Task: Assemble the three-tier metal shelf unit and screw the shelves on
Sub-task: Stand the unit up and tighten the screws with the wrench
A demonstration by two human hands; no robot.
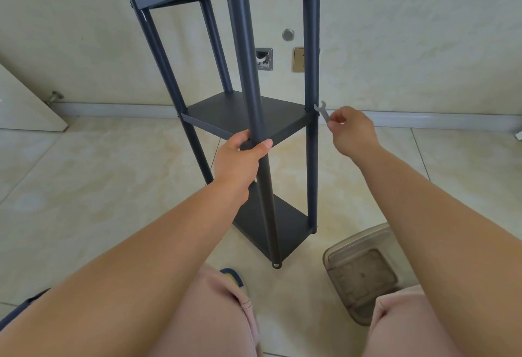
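Tiled floor (84, 187): L hand (240, 159) grips shelf unit (248, 114) post; R hand (353, 130) pinches wrench (323, 112).

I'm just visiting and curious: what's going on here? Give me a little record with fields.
Activity: tightening a fastener on a dark metal shelf unit
Shelves fitted: three, top, middle and bottom
Left hand: grips the nearest upright post at the middle shelf
Right hand: pinches a small flat wrench, its open end at the right post by the middle shelf
Stance of unit: upright on the tiled floor
Nearby: a clear plastic container on the floor to the right
Behind: a pale wall with a socket plate
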